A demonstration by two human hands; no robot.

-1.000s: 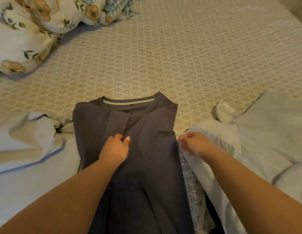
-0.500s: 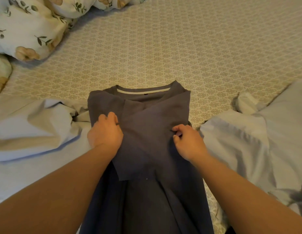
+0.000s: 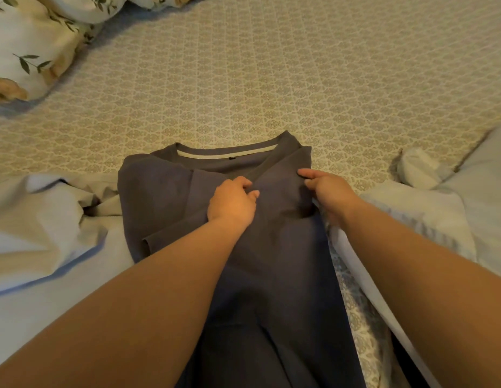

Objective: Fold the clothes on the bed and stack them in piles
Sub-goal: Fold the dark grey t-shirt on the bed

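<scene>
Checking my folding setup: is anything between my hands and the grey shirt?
Nothing visible. The left hand rests on the grey shirt with fingers curled into its folded sleeve, and the right hand pinches its right shoulder edge.

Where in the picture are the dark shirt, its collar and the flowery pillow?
dark shirt (image 3: 285, 261): head view, on the flat body below the hands.
collar (image 3: 226, 155): head view, on the pale inner neckband.
flowery pillow (image 3: 28, 51): head view, on its white face, top left.
</scene>
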